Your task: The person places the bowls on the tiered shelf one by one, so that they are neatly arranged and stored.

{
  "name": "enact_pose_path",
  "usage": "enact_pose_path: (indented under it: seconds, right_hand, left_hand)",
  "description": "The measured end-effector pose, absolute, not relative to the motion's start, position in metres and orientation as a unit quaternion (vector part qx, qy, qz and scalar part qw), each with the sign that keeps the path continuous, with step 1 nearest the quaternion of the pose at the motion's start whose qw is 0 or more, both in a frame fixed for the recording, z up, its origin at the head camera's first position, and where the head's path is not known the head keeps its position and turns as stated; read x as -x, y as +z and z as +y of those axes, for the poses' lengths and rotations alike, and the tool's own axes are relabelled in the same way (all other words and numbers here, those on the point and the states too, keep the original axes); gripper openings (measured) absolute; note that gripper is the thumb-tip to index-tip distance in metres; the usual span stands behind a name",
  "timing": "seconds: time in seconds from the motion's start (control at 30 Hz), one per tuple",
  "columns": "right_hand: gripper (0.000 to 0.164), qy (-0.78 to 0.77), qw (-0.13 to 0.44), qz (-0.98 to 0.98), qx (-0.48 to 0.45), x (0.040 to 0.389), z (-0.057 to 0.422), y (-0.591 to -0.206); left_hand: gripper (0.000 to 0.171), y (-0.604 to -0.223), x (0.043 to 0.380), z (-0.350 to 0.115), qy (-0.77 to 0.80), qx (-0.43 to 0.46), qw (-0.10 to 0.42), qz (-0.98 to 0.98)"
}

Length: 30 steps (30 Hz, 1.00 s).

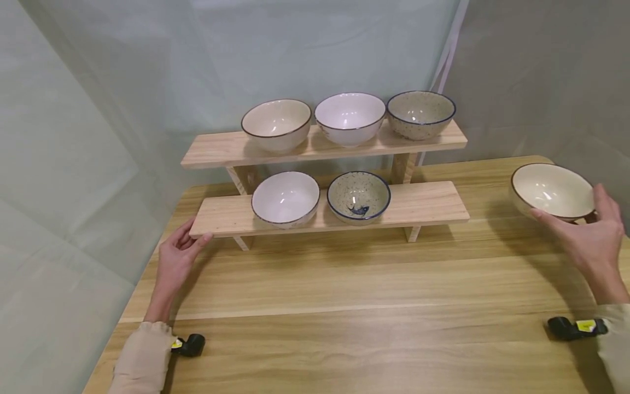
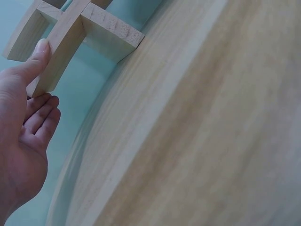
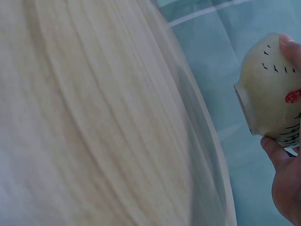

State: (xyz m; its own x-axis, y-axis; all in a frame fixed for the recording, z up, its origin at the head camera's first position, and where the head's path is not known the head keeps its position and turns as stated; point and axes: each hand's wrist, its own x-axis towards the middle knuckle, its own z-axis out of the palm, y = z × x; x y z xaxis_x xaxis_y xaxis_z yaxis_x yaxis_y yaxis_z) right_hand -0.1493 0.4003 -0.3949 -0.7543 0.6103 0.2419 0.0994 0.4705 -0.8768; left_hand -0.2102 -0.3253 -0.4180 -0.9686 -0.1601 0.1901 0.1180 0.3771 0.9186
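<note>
My left hand [image 1: 174, 257] grips the left end of the lower board of a two-tier wooden shelf [image 1: 223, 216]. In the left wrist view the thumb lies on one face of the board, with the fingers by its end. Off to the right, my right hand [image 1: 595, 241] holds a cream bowl [image 1: 551, 189] with a brown rim above the table, its mouth facing up. Black marks and a red patch decorate the bowl's outside [image 3: 265, 94] in the right wrist view. On the lower board sit a white bowl [image 1: 285, 198] and a speckled bowl with a fish [image 1: 358, 194].
Along the upper board stand a cream bowl [image 1: 276, 120], a white bowl [image 1: 349, 112] and a speckled grey bowl [image 1: 420, 109] with a blue rim. The shelf stands toward the back of a wooden table [image 1: 344, 306]. Pale fabric [image 1: 320, 49] hangs behind it.
</note>
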Motion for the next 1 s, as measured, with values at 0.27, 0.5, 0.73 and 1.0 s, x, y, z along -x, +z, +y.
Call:
enact_pose_path:
  seconds: [0.27, 0.5, 0.73, 1.0]
  right_hand:
    - [0.101, 0.481, 0.275, -0.807, 0.206, 0.146, 0.391, -0.388]
    - [0.102, 0.487, 0.266, -0.810, 0.190, 0.145, 0.383, -0.381]
    - [0.102, 0.494, 0.269, -0.809, 0.169, 0.144, 0.375, -0.378]
    - [0.102, 0.489, 0.276, -0.814, 0.150, 0.143, 0.366, -0.373]
  left_hand:
    - [0.066, -0.417, 0.210, -0.325, -0.555, -0.009, 0.127, -0.822]
    - [0.065, -0.417, 0.209, -0.324, -0.560, -0.006, 0.127, -0.818]
    - [0.067, -0.417, 0.209, -0.324, -0.557, 0.001, 0.130, -0.820]
    - [0.067, -0.417, 0.209, -0.326, -0.557, 0.006, 0.129, -0.821]
